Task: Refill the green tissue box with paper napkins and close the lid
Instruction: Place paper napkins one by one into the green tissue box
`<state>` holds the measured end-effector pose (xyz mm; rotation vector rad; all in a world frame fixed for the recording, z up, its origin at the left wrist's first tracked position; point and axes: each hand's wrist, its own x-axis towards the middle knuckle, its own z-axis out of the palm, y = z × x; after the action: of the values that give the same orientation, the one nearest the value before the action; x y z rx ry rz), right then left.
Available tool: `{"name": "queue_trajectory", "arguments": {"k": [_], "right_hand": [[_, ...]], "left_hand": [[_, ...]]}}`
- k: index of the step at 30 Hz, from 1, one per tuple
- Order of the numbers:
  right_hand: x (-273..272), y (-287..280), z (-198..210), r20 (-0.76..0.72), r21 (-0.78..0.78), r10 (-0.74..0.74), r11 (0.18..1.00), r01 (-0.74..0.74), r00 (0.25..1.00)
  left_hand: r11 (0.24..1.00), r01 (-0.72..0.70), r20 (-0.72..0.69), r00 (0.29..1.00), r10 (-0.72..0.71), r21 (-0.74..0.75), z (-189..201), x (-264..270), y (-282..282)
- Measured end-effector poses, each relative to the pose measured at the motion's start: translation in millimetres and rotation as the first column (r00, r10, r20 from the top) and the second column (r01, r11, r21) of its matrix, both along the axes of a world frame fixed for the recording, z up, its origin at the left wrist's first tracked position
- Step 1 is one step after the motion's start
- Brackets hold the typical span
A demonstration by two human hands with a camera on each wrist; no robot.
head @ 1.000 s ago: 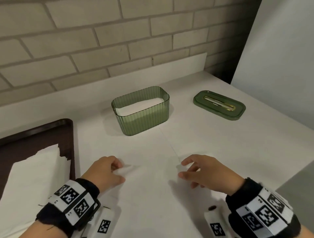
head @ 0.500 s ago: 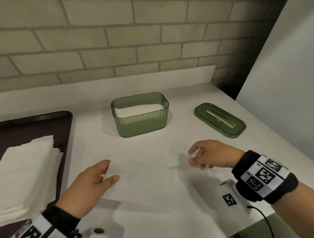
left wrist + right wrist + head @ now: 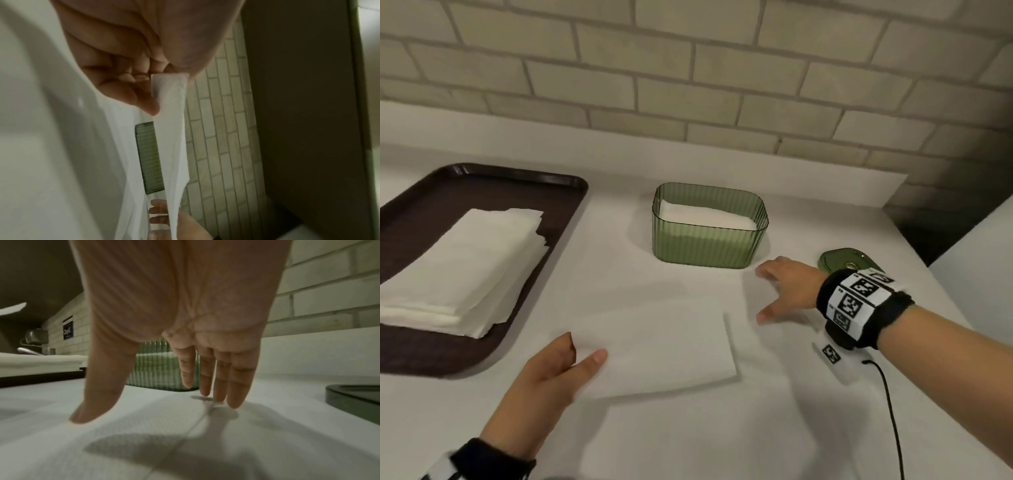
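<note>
From the head view, your left hand [image 3: 548, 383] has lifted one end of the napkin [image 3: 657, 346], which lay flat a second ago, while your right hand [image 3: 787, 291] has let go and spread. The tissue box [image 3: 709, 236] sits just beyond its fingers. At your left wrist, thumb and fingers pinch the napkin [image 3: 170, 113]. At your right wrist, straight fingers [image 3: 222, 378] touch the table; the lid [image 3: 353, 399] lies to their right.

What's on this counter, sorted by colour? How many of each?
Green: 2, the tissue box and its lid.
White: 2, the napkin held by the left hand, and the napkin stack.
Brown: 1, the tray.
Total: 5.
</note>
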<state>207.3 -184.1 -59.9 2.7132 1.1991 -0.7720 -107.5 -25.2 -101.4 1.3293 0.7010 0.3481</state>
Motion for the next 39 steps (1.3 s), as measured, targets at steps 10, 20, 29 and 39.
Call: {"name": "queue_trajectory", "arguments": {"k": [10,20,29,39], "right_hand": [[8,32,-7,0.093,-0.061,0.106,0.993,-0.101,0.99],[3,39,-4,0.043,-0.136,0.158,0.979,-0.151,0.986],[4,28,2,-0.025,0.156,0.142,0.978,-0.136,0.99],[8,-1,45,0.005,0.368,0.051,0.929,-0.049,0.999]], "left_hand": [[0.955,-0.226,0.087,0.965,0.246,-0.191,-18,-8,-27],[0.937,-0.288,0.121,0.941,0.315,-0.199,-31,-9,-23],[0.965,-0.246,0.145,0.955,0.258,-0.094,-18,0,-6],[0.994,-0.107,0.263,0.959,0.105,-0.005,19,26,32]]}}
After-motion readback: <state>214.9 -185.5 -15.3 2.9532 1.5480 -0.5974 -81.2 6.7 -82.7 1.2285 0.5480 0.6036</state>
